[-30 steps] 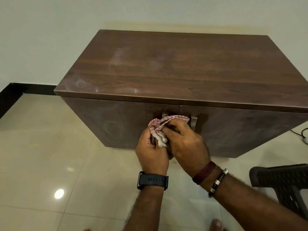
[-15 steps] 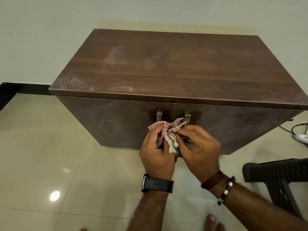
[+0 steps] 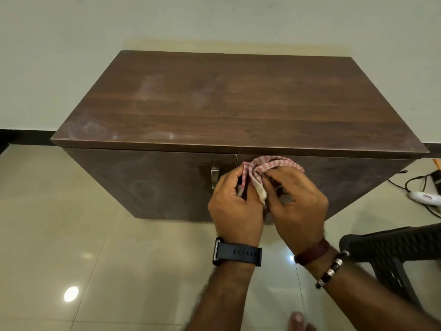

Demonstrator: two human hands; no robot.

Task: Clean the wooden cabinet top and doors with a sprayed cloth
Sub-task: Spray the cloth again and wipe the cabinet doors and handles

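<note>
Left hand (image 3: 235, 206) and right hand (image 3: 297, 204) both pinch the small red-and-white checked cotton cloth (image 3: 262, 172), bunched just in front of the dark brown wooden cabinet (image 3: 238, 103) doors, near the steel handle (image 3: 214, 176). Light, limp and probably damp, the cloth likely handles best gathered into a palm-backed pad rather than held by its edges.

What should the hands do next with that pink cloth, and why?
Probably press the bunched pink-and-white checked cloth flat against the dark wooden cabinet's right door and wipe. Both the left hand and right hand only pinch it in front of the doors, and pale smudges show on the left door.
</note>
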